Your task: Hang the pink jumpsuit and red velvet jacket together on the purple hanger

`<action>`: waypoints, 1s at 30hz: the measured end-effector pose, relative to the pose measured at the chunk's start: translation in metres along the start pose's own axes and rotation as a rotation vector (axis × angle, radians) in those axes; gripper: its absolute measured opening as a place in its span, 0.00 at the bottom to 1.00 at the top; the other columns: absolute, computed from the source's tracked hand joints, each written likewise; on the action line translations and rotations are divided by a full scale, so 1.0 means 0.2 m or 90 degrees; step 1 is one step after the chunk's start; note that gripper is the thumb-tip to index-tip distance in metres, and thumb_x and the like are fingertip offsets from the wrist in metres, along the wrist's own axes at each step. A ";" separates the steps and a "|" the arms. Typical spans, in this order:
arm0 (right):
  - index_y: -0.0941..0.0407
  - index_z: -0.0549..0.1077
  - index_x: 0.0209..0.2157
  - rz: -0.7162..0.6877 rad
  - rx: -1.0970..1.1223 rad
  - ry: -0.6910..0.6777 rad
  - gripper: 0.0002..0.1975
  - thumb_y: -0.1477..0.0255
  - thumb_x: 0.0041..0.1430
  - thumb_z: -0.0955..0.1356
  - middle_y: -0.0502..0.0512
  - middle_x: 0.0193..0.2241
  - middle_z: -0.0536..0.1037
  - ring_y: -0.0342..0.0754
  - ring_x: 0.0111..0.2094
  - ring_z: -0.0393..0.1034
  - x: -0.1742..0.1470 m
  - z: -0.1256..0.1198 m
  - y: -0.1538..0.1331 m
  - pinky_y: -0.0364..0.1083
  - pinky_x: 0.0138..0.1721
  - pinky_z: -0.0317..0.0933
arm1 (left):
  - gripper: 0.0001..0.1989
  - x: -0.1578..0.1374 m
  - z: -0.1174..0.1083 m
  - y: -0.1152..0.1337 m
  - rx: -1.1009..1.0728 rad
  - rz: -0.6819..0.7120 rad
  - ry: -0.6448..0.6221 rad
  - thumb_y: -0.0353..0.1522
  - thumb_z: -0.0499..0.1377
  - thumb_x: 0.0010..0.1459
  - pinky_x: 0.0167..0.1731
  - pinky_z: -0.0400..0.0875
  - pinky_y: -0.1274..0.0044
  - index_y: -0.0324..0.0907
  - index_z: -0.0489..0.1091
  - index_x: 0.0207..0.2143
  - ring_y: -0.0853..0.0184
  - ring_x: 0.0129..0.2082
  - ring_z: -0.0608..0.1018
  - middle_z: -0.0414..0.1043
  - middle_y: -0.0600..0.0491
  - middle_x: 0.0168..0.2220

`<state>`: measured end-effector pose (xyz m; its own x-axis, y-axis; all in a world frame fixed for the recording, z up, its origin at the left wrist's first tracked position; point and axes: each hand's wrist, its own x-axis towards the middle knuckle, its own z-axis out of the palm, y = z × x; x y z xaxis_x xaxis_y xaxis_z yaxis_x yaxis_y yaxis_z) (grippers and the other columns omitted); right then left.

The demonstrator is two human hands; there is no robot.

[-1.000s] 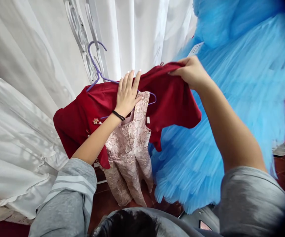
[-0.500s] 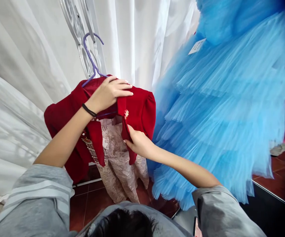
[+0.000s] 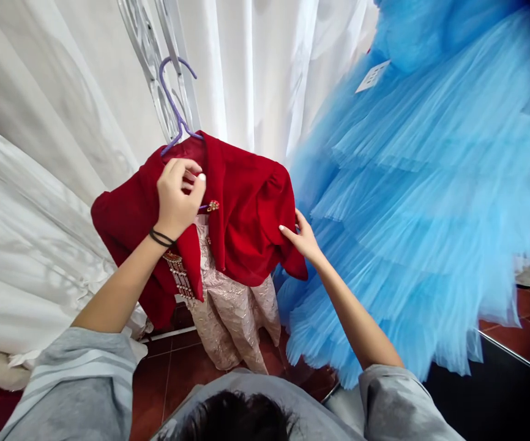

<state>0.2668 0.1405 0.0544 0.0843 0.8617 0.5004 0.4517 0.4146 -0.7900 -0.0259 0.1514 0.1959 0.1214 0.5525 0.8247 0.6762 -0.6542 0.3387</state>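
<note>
A red velvet jacket (image 3: 246,190) with jewelled trim hangs on a purple hanger (image 3: 172,98), over a pale pink brocade garment (image 3: 228,324). My left hand (image 3: 177,193) is in front of the jacket's neck opening, its fingers loosely curled and apart from the thumb, with nothing visible in them. A small jewelled flower (image 3: 213,206) sits on the front edge just right of that hand. With thumb and fingers, my right hand (image 3: 305,239) grips the sleeve at the jacket's right side. The fingers behind the cloth are partly hidden.
A large blue tiered tulle dress (image 3: 412,196) with a white tag (image 3: 373,76) stands close on the right. White drapes (image 3: 256,61) cover the back and left. A white scrolled metal frame (image 3: 145,55) is behind the hanger, above a red tiled floor (image 3: 155,380).
My right hand has left the front edge and moved right to the sleeve. My left hand has come off the shoulder, moved left and lower, and curled. The right front panel now hangs flatter.
</note>
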 end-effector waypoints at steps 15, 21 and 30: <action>0.59 0.73 0.33 0.113 -0.256 -0.091 0.19 0.56 0.57 0.64 0.60 0.31 0.79 0.56 0.34 0.73 -0.04 -0.26 -0.03 0.52 0.37 0.66 | 0.21 -0.08 -0.09 0.08 -0.133 -0.137 -0.343 0.43 0.56 0.59 0.22 0.59 0.78 0.41 0.60 0.19 0.72 0.20 0.65 0.61 0.57 0.18; 0.59 0.66 0.55 -0.062 -0.360 0.205 0.23 0.64 0.60 0.64 0.66 0.48 0.76 0.57 0.46 0.72 -0.03 -0.11 -0.39 0.57 0.48 0.66 | 0.09 -0.14 -0.24 0.07 0.229 -0.081 0.121 0.37 0.57 0.58 0.45 0.69 0.68 0.41 0.70 0.36 0.60 0.39 0.76 0.74 0.48 0.36; 0.61 0.65 0.47 -0.093 -0.335 0.140 0.17 0.64 0.62 0.64 0.65 0.41 0.73 0.55 0.36 0.72 0.30 0.53 -0.88 0.50 0.35 0.66 | 0.18 -0.08 -0.13 0.05 0.430 -0.194 0.062 0.43 0.52 0.60 0.41 0.68 0.66 0.38 0.68 0.42 0.50 0.43 0.76 0.73 0.39 0.42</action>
<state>0.0987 0.1496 0.1864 0.1447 0.7027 0.6967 0.8477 0.2751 -0.4535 -0.0411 0.1227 0.1985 -0.1869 0.5903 0.7853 0.9724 -0.0023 0.2331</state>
